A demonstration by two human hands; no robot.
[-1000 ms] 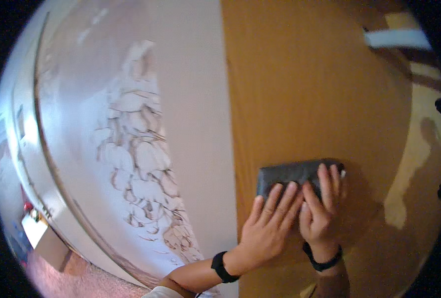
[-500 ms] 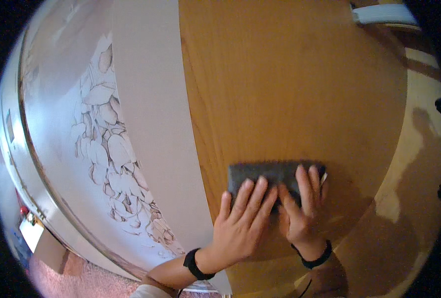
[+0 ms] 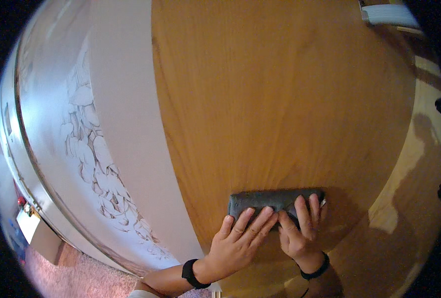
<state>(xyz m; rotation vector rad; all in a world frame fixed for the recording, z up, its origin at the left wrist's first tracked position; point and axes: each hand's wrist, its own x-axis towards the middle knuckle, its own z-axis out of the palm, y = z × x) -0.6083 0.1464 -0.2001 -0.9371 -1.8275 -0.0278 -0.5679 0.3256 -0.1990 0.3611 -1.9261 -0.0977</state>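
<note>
A dark grey folded cloth (image 3: 260,200) lies flat on a brown wood-grained surface (image 3: 280,99), toward the lower middle. My left hand (image 3: 240,243) rests on its near left part, fingers stretched, spread and pressing down. At the right end, my right hand (image 3: 302,231) has its thumb and fingers bent over the cloth, with the outer fingers around that end. A small white bit (image 3: 323,202) shows at the cloth's right edge. Both wrists wear black bands, and the hands nearly meet at the cloth's middle.
A pale strip (image 3: 126,99) borders the wood on the left. Beyond it is a glossy white panel with a leaf-and-petal line drawing (image 3: 101,154). A box (image 3: 41,236) stands by a pinkish carpet (image 3: 91,268). At the upper right lies a white ribbed object (image 3: 391,15).
Both hands and the cloth have moved down the picture, toward me. The view has shifted a little, so the wood's left edge sits farther left. Both hands stay on the cloth.
</note>
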